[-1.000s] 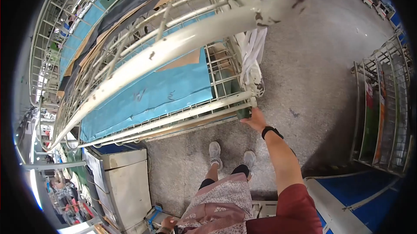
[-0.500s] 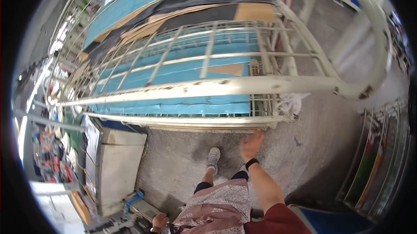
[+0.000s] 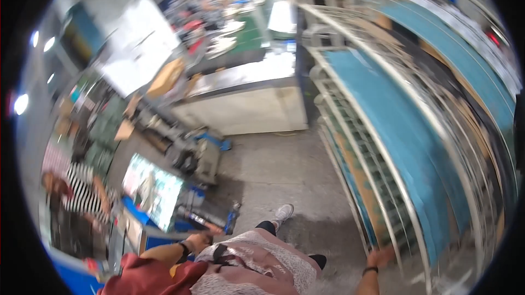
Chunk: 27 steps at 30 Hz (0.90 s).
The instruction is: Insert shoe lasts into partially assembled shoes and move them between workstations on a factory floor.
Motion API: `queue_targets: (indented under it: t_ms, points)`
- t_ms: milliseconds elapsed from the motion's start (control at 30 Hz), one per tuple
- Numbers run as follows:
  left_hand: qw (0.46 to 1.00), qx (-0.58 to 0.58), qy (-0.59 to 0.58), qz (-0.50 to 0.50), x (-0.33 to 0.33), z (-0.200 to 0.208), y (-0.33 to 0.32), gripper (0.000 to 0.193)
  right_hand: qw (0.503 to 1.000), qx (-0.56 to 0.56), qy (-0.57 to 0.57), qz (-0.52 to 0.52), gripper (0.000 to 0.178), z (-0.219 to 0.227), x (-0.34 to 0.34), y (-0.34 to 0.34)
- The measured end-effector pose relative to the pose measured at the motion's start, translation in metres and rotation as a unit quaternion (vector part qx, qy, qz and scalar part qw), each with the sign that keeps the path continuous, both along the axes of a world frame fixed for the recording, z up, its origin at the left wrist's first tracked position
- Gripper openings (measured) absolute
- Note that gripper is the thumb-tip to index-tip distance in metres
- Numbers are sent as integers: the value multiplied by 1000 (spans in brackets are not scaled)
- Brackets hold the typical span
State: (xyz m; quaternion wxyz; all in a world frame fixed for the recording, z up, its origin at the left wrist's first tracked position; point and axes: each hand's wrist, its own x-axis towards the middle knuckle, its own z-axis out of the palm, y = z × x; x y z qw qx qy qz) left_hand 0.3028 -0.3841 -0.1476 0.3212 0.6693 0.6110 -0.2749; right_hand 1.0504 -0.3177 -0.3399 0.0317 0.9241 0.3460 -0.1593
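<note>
My left hand (image 3: 199,242), with a dark band at the wrist, is in front of my waist beside the patterned pink apron (image 3: 251,256). Motion blur hides how its fingers lie. At the lower right, my right hand (image 3: 381,255) is at the near end of a cream-coloured metal wire rack (image 3: 402,196). It overlaps the lower rails; whether it grips or only touches them, I cannot tell. Blue sheets (image 3: 394,125) lie on the rack's shelves, with brown and black sheets among them.
A pale cabinet-like table (image 3: 251,111) stands ahead, with a cluttered green work surface (image 3: 246,38) behind it. Machinery (image 3: 186,147) and a lit table (image 3: 152,188) are on my left. A person in a striped top (image 3: 85,185) is at the far left. Grey concrete floor (image 3: 273,169) runs between.
My view has swung left, so the rack has gone from ahead to my right side. My right hand has moved to the rack's near end. My left hand shows more fully.
</note>
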Motion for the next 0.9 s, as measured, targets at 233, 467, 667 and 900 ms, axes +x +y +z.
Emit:
queue_targets:
  t_ms: [233,467,667,900]
  points:
    - [964,8,-31,265,12,-62,-10,40,994,-17,30,-103,62,83,-67,73]
    - [905,86,-59,412,-31,-17,126,47,909,29,301,286,63,52,-245,150]
    - [815,360,85,446,-220,51,174,58,827,-128,488,248,63,170,-414,275]
    - [664,51,99,740,-448,102,101,83,850,-201,422,243,49,232,-394,393]
